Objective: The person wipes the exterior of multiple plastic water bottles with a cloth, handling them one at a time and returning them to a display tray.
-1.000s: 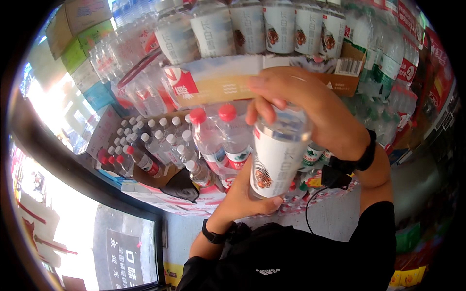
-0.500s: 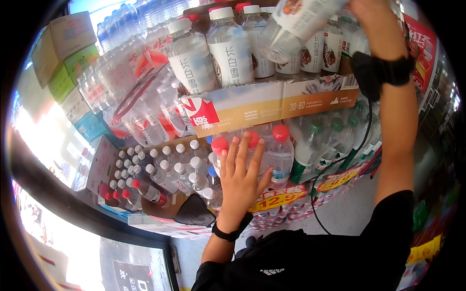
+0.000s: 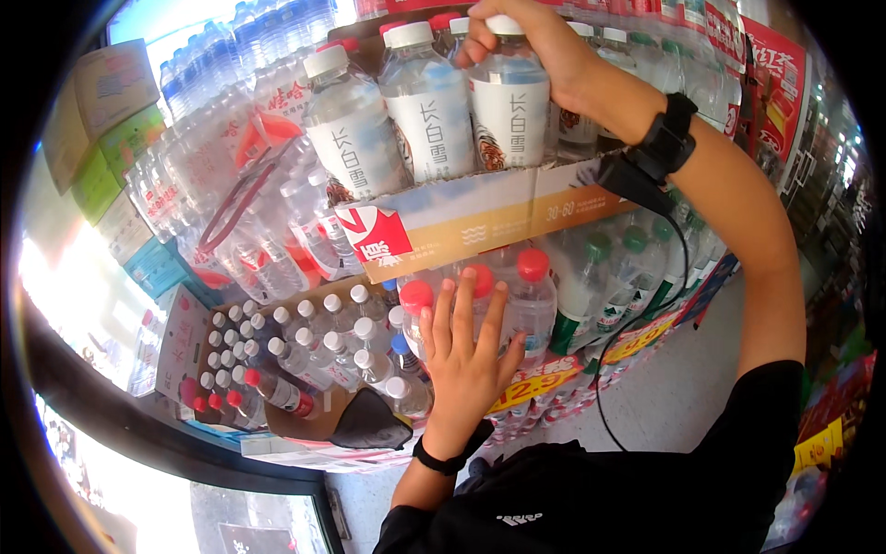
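Bottle (image 3: pixel 509 102): white-labelled, upright at the right end of the top tray's front row.
Right hand (image 3: pixel 531 46): fingers closed around its cap and shoulder.
Left hand (image 3: pixel 466 355): fingers spread open, resting against red-capped bottles (image 3: pixel 531 295) below.
Method: seat the base fully behind the tray lip (image 3: pixel 480 222); keep it upright.
Hidden: bottle base, behind the lip; thumb placement unclear.

Clear water bottle (image 3: pixel 509 97), white cap, white label with tiger picture: upright in top-shelf cardboard tray, rightmost of front row, touching same-kind neighbour on its left. Red-capped clear bottles (image 3: pixel 480 295) below: upright, packed close on lower shelf.
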